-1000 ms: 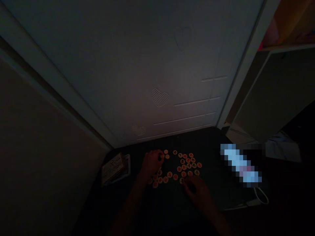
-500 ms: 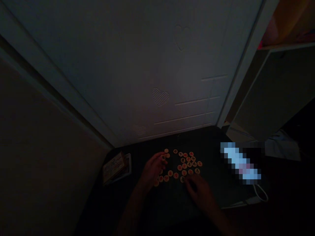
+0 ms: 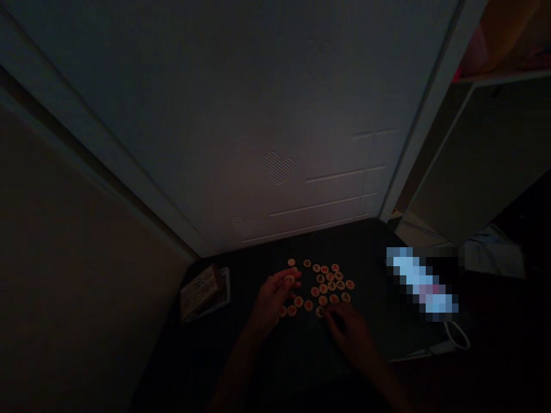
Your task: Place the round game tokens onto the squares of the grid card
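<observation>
Now the left hand (image 3: 271, 298) is pinching a round piece (image 3: 289, 280) above the worktop (image 3: 370, 327); its marked face is showing more clearly than a moment ago, so it is apparently being turned over. The right hand (image 3: 348, 328) is hovering at a dark-marked piece (image 3: 319, 311), its grip unclear.

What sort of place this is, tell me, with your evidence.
Probably a dimly lit corner of a home: a heart-patterned panel, a shelf at right, and round game pieces spread on a dark table.
</observation>
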The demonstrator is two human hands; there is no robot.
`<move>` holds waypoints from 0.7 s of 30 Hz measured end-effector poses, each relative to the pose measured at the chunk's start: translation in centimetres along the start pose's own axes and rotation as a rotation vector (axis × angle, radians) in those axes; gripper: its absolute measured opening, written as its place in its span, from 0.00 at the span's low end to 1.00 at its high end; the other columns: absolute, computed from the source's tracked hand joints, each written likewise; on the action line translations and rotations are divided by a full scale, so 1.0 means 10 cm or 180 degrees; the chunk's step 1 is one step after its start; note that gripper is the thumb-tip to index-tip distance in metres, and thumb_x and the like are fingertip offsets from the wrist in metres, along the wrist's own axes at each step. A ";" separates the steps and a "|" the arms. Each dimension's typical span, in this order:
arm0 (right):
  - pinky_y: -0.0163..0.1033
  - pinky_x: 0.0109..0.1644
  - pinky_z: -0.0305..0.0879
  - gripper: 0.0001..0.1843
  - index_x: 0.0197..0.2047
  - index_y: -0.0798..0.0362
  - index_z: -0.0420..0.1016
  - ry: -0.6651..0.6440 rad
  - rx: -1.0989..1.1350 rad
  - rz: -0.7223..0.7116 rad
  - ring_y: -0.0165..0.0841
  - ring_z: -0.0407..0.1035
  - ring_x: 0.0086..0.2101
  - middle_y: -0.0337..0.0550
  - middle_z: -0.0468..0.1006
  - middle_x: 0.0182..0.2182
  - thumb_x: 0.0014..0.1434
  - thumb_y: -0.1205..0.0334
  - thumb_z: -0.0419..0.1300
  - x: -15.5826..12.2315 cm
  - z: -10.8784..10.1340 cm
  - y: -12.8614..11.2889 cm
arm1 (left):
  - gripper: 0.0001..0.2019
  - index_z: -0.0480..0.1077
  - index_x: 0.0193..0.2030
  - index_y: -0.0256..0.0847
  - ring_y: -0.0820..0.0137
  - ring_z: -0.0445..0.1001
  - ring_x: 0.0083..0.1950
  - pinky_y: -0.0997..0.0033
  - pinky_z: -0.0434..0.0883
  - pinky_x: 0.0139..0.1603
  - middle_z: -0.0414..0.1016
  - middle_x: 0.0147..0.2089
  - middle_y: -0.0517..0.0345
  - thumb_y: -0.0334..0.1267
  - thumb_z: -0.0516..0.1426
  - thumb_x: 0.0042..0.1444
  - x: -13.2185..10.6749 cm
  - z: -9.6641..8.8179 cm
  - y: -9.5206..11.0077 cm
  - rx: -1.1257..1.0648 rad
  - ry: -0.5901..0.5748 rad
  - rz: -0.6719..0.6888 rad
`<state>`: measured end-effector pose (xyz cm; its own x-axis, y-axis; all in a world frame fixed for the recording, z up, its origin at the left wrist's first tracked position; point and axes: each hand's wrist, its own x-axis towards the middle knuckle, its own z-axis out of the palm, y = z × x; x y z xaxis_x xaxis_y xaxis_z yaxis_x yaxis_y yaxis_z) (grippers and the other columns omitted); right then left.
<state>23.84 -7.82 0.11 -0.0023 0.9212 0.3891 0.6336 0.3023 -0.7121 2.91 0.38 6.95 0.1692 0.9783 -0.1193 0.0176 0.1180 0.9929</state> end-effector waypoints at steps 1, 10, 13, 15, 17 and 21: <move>0.41 0.46 0.73 0.10 0.41 0.48 0.78 -0.0012 0.0012 0.0002 0.37 0.76 0.39 0.44 0.82 0.38 0.67 0.61 0.55 0.00 0.00 0.00 | 0.22 0.72 0.56 0.39 0.63 0.79 0.49 0.69 0.74 0.40 0.76 0.59 0.42 0.51 0.59 0.60 0.00 0.00 0.00 0.0010 -0.0006 -0.0002; 0.41 0.45 0.73 0.10 0.42 0.48 0.78 -0.0102 0.0080 0.0090 0.37 0.77 0.39 0.44 0.82 0.38 0.68 0.60 0.54 0.01 -0.02 -0.02 | 0.25 0.70 0.54 0.39 0.67 0.80 0.36 0.69 0.75 0.34 0.81 0.50 0.42 0.54 0.62 0.56 -0.05 0.09 0.01 -0.0006 0.0167 -0.0154; 0.40 0.44 0.73 0.10 0.41 0.48 0.78 -0.0064 0.0061 0.0070 0.37 0.77 0.38 0.43 0.82 0.37 0.67 0.60 0.54 0.01 -0.02 -0.01 | 0.25 0.72 0.53 0.38 0.67 0.80 0.35 0.70 0.74 0.33 0.82 0.48 0.43 0.54 0.63 0.55 -0.06 0.12 0.05 0.0044 0.0169 -0.0176; 0.40 0.45 0.73 0.10 0.41 0.48 0.78 -0.0042 0.0055 0.0058 0.37 0.77 0.39 0.43 0.82 0.37 0.67 0.61 0.55 0.01 -0.02 0.00 | 0.25 0.73 0.53 0.38 0.68 0.80 0.35 0.71 0.74 0.32 0.82 0.48 0.44 0.54 0.63 0.55 -0.06 0.13 0.08 0.0078 0.0121 -0.0184; 0.40 0.45 0.73 0.10 0.41 0.48 0.78 -0.0042 0.0053 0.0063 0.37 0.77 0.39 0.43 0.82 0.37 0.67 0.61 0.55 0.01 -0.01 0.00 | 0.25 0.74 0.52 0.38 0.68 0.79 0.34 0.72 0.73 0.31 0.82 0.48 0.45 0.54 0.63 0.55 -0.06 0.14 0.10 0.0143 0.0119 -0.0183; 0.40 0.45 0.73 0.10 0.41 0.48 0.78 0.0012 0.0058 0.0043 0.37 0.77 0.38 0.43 0.82 0.37 0.67 0.61 0.55 0.02 -0.01 -0.01 | 0.24 0.75 0.52 0.39 0.68 0.80 0.35 0.71 0.75 0.32 0.83 0.47 0.46 0.53 0.63 0.55 -0.08 0.15 0.10 0.0161 0.0106 -0.0210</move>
<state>23.88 -7.68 0.33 0.0092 0.9243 0.3816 0.6195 0.2943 -0.7278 4.31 -0.51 8.01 0.1331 0.9739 -0.1836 0.0774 0.1745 0.9816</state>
